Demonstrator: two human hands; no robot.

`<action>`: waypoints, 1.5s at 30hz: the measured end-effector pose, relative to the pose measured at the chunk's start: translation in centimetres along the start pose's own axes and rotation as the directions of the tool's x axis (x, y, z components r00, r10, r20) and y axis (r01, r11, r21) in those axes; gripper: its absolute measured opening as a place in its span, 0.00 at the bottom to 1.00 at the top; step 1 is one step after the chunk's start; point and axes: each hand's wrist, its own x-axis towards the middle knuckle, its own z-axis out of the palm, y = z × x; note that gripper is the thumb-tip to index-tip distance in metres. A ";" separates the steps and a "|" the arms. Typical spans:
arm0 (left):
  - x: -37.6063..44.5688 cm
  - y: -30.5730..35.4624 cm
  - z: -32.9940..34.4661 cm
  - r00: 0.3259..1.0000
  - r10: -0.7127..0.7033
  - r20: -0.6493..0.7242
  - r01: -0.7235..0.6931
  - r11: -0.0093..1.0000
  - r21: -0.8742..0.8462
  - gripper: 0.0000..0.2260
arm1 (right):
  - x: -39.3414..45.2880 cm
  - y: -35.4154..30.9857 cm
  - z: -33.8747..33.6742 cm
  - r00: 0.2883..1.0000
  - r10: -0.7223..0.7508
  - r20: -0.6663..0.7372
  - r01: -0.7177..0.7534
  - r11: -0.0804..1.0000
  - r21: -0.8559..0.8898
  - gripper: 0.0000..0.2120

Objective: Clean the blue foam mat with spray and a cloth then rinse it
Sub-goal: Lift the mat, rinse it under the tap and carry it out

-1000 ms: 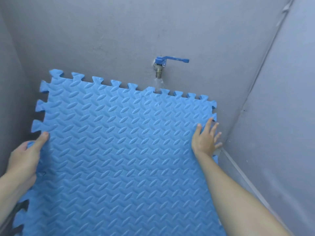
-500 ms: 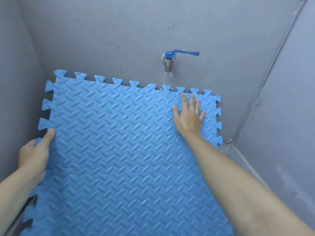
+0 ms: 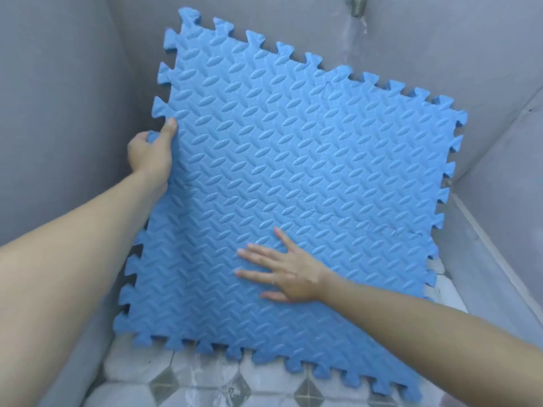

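Left hand (image 3: 152,155) clamped on left edge of blue foam mat (image 3: 293,186), thumb on the patterned face, fingers wrapped behind the edge. Right hand (image 3: 286,274) open and flat, fingers spread, palm pressed to lower middle of the mat face; nothing gripped. Mat propped on edge in the corner of grey walls (image 3: 58,98), bottom edge resting on the tiled floor (image 3: 205,383), top leaning back toward the rear wall. Square outline, so no distinct long axis; patterned face turned toward the camera, whole sheet rotated slightly clockwise, top-left corner highest. Brass tap spout (image 3: 357,5) at top edge of view, above the mat's upper right edge; water stream (image 3: 351,39) falling behind that edge. Both forearms crossing the lower mat. Compared with half a second before: right hand shifted from upper right region of the mat down to lower middle; left hand unchanged on the left edge; floor tiles newly in view, tap handle out of view.
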 end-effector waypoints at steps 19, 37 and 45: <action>-0.7 -1.4 -0.8 0.993 0.109 0.039 -0.110 0.780 0.617 0.38 | -22.0 2.1 -0.4 0.774 0.564 0.287 -0.570 0.818 -0.071 0.32; 0.5 -3.2 -0.2 0.995 0.077 0.062 -0.098 0.823 0.559 0.48 | -2.4 25.2 -18.2 0.414 0.796 -0.442 -0.896 0.441 -0.045 0.38; -0.2 -3.0 -0.2 0.996 0.076 0.045 -0.088 0.790 0.607 0.43 | 0.9 27.7 -20.6 0.324 0.838 -0.440 -0.946 0.287 -0.151 0.44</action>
